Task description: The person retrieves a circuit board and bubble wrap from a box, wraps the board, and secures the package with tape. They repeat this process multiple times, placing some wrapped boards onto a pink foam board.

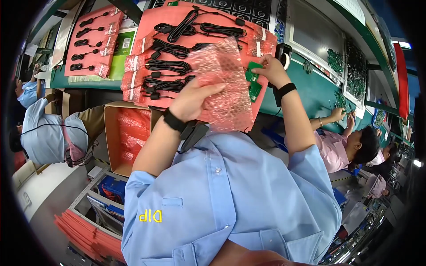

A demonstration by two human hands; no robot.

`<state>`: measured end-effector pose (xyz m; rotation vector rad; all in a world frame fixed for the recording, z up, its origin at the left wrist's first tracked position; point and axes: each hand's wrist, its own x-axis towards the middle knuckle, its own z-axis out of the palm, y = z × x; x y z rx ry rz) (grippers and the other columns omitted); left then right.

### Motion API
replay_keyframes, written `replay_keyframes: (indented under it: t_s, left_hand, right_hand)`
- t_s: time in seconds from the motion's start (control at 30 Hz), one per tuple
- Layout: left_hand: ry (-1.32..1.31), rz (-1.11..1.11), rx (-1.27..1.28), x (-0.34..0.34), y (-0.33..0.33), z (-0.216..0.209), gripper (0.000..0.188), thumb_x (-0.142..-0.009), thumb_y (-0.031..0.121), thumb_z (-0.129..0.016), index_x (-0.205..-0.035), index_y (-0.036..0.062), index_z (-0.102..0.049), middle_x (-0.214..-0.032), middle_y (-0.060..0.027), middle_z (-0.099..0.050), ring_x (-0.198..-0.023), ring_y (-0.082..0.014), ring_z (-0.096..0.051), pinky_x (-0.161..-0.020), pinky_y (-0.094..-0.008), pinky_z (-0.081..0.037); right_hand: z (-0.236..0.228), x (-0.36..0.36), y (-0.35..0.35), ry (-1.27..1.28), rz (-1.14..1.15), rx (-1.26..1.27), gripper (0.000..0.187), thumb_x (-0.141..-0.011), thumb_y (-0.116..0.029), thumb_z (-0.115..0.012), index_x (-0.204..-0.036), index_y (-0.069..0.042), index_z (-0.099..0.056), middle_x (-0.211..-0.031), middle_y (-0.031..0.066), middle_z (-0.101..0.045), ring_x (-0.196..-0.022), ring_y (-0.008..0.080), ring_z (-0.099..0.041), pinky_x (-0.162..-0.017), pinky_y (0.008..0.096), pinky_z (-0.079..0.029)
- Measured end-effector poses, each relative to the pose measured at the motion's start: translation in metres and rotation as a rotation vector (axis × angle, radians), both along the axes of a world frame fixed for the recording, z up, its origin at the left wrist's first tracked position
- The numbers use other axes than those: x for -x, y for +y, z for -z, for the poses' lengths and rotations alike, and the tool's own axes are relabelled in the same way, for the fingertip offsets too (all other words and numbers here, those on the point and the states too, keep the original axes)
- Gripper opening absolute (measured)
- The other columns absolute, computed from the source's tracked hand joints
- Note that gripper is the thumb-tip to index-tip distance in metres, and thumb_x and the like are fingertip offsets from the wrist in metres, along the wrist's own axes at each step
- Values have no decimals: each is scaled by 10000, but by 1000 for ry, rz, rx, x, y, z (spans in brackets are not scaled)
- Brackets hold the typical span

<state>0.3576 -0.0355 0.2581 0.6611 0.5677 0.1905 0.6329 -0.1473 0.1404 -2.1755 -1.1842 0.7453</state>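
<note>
My left hand [193, 101] grips a pink bubble-wrap bag [227, 88] by its near left side, thumb on top. The bag is see-through and slants over the pink foam sheet [150, 23]. My right hand [271, 72] pinches a small green circuit board [253, 67] between thumb and fingers, just right of the bag's upper part. More green boards [254, 90] lie beside the bag on the sheet. Bundled black cables [168, 65] are laid in rows left of and beyond the bag, and the bag covers part of them.
Small bubble-wrapped packets [131, 84] line the foam sheet's left edge. A second pink sheet [98, 33] with cables lies at the far left. An open cardboard box [116, 170] of pink bubble wrap stands below the bench. Co-workers [339, 144] work at right and left.
</note>
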Motion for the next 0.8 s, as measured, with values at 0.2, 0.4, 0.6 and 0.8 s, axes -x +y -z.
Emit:
replay_keyframes:
  t_s: [0.2,0.4,0.6,0.8]
  left_hand:
    - [195,641,178,-61,-31,128,291,-858,59,-556,-1140,-10,-535,-1079,-108,-617,-925,-198,-634,-809,-327,-528]
    - [-44,376,293,-95,16,87,268,-880,34,-485,-1135,-33,-532,-1082,-133,-608,-979,-218,-613,-880,-364,-502]
    - [-300,270,355,-80,5,106,355,-813,-26,-381,-1139,-48,-520,-1050,-144,-610,-932,-217,-631,-820,-355,-531]
    - [-331,249,372,-79,9,113,399,-789,-35,-375,-1165,-42,-506,-1080,-152,-605,-948,-221,-626,-844,-362,-523]
  right_hand:
    - [-85,5,51,385,91,-183,271,-757,-175,-743,-907,-19,-580,-740,31,-615,-616,108,-581,-557,243,-483]
    - [-108,21,40,594,75,-174,159,-826,-136,-674,-904,-11,-612,-731,26,-647,-611,72,-585,-537,207,-483]
    - [-87,28,18,637,132,-86,172,-829,-152,-676,-933,-27,-621,-726,-21,-625,-621,26,-559,-556,176,-449]
    - [-86,31,18,319,65,-90,165,-822,-130,-677,-923,-10,-626,-692,-29,-598,-593,23,-517,-543,177,-417]
